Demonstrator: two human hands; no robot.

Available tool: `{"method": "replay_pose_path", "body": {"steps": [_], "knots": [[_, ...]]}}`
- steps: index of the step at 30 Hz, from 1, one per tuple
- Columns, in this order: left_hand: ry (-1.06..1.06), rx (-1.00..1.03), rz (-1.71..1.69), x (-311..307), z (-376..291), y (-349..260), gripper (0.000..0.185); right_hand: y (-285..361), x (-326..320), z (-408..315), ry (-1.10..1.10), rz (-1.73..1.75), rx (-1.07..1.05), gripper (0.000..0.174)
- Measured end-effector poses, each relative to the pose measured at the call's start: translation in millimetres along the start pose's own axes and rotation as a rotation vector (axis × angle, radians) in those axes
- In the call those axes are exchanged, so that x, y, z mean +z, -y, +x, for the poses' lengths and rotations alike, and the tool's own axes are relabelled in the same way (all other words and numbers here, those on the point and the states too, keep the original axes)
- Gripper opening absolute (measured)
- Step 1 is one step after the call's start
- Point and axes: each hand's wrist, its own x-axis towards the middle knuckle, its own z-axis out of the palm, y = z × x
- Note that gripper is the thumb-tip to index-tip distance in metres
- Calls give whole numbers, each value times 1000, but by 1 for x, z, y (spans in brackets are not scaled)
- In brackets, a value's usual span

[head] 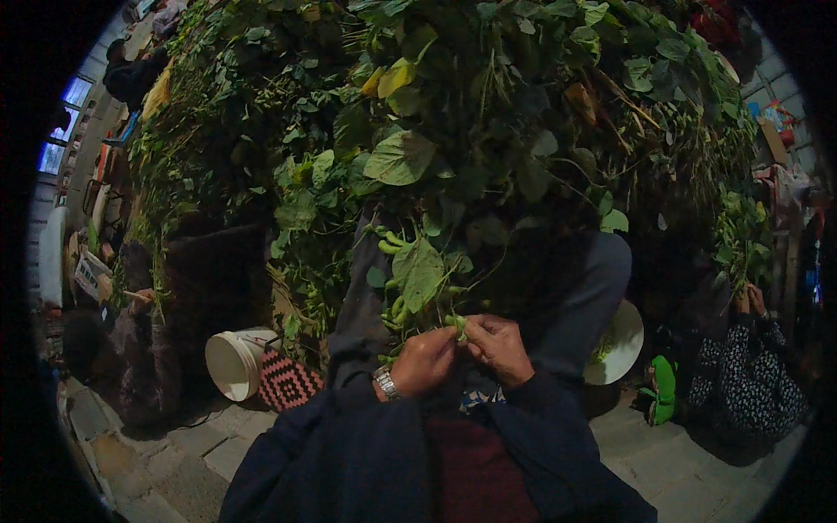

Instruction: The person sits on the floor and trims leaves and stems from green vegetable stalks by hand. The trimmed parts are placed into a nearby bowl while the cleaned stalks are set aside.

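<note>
A leafy bean plant, seemingly soybean [418, 274], lies across my lap, with plump green pods [397, 312] hanging along its stems. My left hand [420, 363], a metal-band watch [386, 381] at its wrist, is closed on the plant's lower stem, though the fingers hide most of the grip. Right beside it, my right hand [500, 346] pinches a small green piece, perhaps a pod [456, 321], between thumb and fingertips. Both hands nearly touch each other above my lap.
A large heap of bean plants [261, 131] rises in front. A white bucket [232, 363] lies tipped beside a woven pink-and-black bag [288, 380] at left. Another white bucket [618, 343] holds green bits at right, near a green object [662, 390]. People sit on both sides, one person's hand [756, 299] holding stems.
</note>
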Motion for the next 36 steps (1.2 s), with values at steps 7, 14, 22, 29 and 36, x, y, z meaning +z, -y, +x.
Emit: {"method": "replay_pose_path", "body": {"steps": [7, 14, 22, 29, 36], "knots": [[214, -83, 7, -37, 30, -2, 30, -2, 8, 8, -45, -179, -119, 16], [-6, -41, 346, -45, 60, 2, 35, -2, 5, 10, 30, -210, -112, 15], [209, 78, 508, -55, 73, -4, 22, -8, 2, 8, 42, -269, -147, 18], [157, 27, 65, -53, 39, -24, 18, 12, -11, -6, -61, -216, -74, 30], [6, -48, -128, -2, 0, -24, 23, 39, -8, -36, 49, -116, 165, 27]]}}
